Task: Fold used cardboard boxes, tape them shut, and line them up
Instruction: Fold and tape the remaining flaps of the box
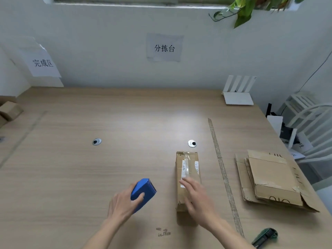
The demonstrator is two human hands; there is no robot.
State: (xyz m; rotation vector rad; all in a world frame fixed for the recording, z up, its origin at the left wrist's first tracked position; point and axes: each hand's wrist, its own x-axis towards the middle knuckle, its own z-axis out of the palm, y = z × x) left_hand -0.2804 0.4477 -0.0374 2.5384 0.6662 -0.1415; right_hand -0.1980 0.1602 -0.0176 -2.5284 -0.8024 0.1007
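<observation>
A long, narrow brown cardboard box (186, 178) with clear tape and white labels on its top face lies flat on the light wood-grain table (89, 168), its length running away from the person; it serves as the reference point below.

The right hand (196, 194) sits over the near half of this box, fingers (186, 182) extended and relaxed, grasping nothing. The hand is motion-blurred, so contact with the box top cannot be confirmed.

Left of the box, well apart from it, the left hand (122, 203) grips a small blue rectangular cardboard box (142, 192). The fingers are curled around its near side and the thumb lies across its top. The blue box is tilted, its far end raised.

Right of the brown box, a long strip of brownish tape (224, 177) runs along the table surface. Further right lies a stack of flattened brown cardboard boxes (271, 178). Near the right front, a dark green tool (265, 237) lies at the table edge; its type cannot be determined.

Beyond the brown box, just past its far end, is a round metal cable grommet (192, 143); a second grommet (97, 141) sits far left of it. A white router (238, 92) stands at the far right edge. On the wall behind, a paper sign (164, 47) is posted, with another sign (43, 62) at far left.
</observation>
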